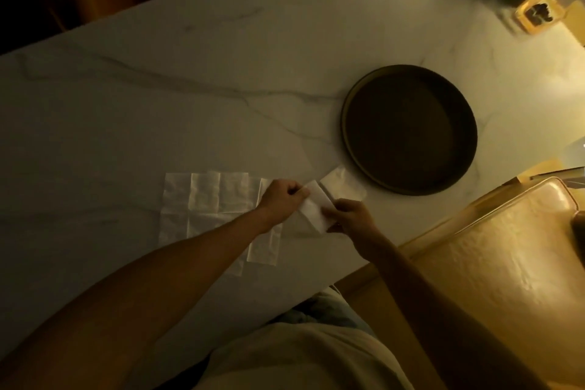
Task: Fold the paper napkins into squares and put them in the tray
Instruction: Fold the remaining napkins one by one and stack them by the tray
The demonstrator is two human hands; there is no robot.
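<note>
Head view: mid-fold on one napkin [311, 210], not yet at the tray stage. Left hand [282, 199] pinches the napkin's far-left corner with fingers curled shut on it; right hand [349, 215] pinches the near-right edge. The piece looks lifted off the desk [158, 104] between the two hands, partly doubled over, still longer than square as far as I can tell in this dim light.

An unfolded napkin [205, 203] lies flat on the desk to the left, creased in a grid, partly under the left forearm. Another small white piece [343, 184] sits just beyond the hands, right beside the tray's near-left rim; can't tell whether it's a finished fold or part of the held one.

Tray [345, 111], round and dark, sits far-right of the hands, looks empty.

Next, by my read: bring the edges together, press the crease flat on the desk, check it's square, then carry it right and far into the tray.
</note>
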